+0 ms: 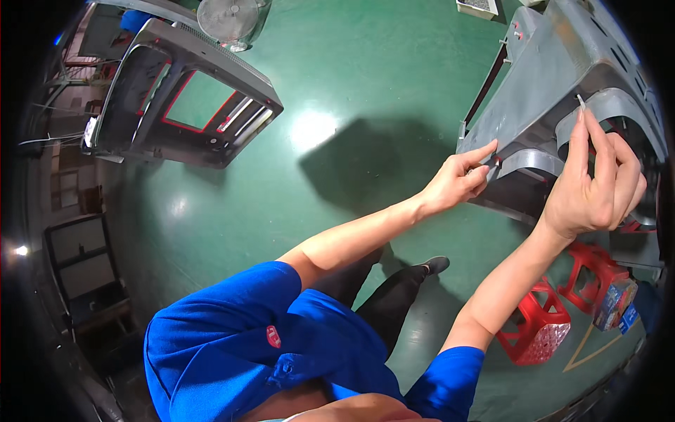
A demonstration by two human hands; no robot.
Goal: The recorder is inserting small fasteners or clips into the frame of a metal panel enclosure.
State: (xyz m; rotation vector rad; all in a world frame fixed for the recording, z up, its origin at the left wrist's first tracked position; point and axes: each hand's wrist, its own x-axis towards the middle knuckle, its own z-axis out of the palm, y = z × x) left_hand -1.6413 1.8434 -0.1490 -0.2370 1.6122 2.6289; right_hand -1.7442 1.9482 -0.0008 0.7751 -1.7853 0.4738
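At the right stands a large grey sheet-metal housing [524,91] with curved metal bands along its lower edge. My left hand [457,183] is at its near left corner, index finger stretched along the metal edge and the other fingers loosely curled; I see nothing held in it. Farther right, my right hand [598,176] pinches a small thin pale piece [581,102] between thumb and fingertips. That piece's upper end meets a dark spot on the housing, just above a curved metal band [615,104]. Its exact kind is too small to tell.
A dark panelled casing [204,105] with red-edged openings hangs or stands at the upper left. Behind it is a round fan [228,17]. Red plastic stools [538,327] are at the lower right. A white tray [478,7] lies at the top, on the green floor [358,63].
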